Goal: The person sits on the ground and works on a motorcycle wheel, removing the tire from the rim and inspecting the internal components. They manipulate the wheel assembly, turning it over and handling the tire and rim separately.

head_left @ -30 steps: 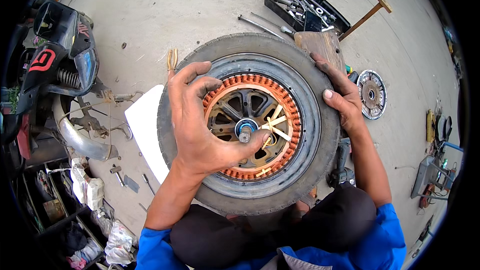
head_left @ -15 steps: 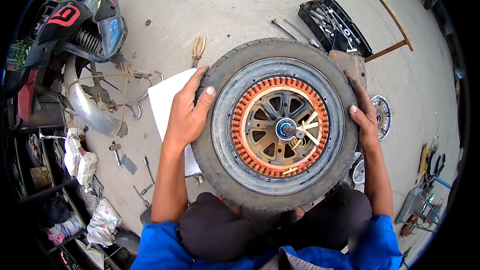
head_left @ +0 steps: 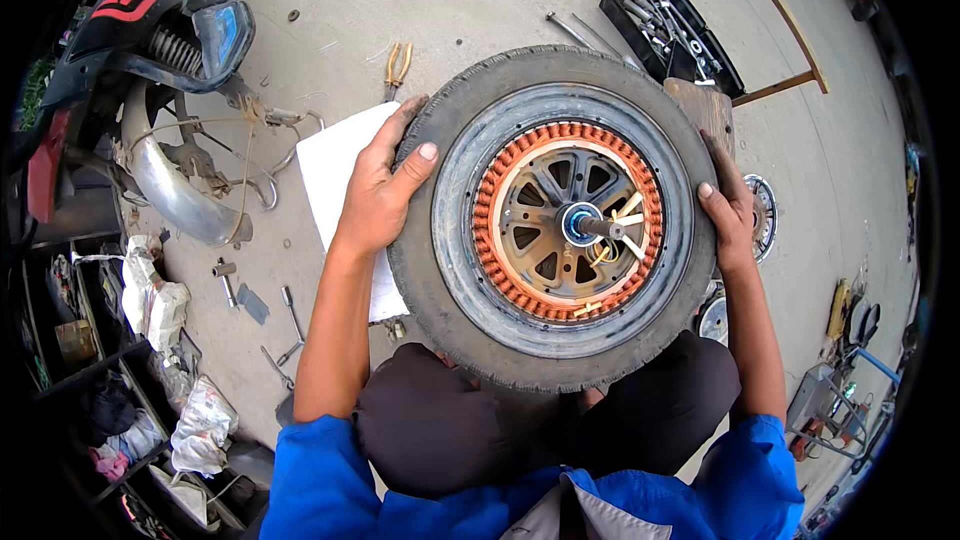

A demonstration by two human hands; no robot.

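Above concrete floor [head_left: 480, 0], tyre [head_left: 560, 215] hides right hand [head_left: 728, 208] palm and knees.

Wheel [head_left: 560, 215] lies flat across the person's knees, tyre outward, ring of copper windings [head_left: 487, 210] exposed around a spoked hub with blue-capped axle [head_left: 580, 224]. Left hand [head_left: 380, 190] clasps the tyre's left side, thumb on the tread. Right hand [head_left: 728, 208] presses the right side, fingers over the tread. White sheet [head_left: 335, 175] on the floor just beside the left hand. Pliers [head_left: 397, 68] above it. Black tool tray [head_left: 672, 32] well apart, toward the upper right.
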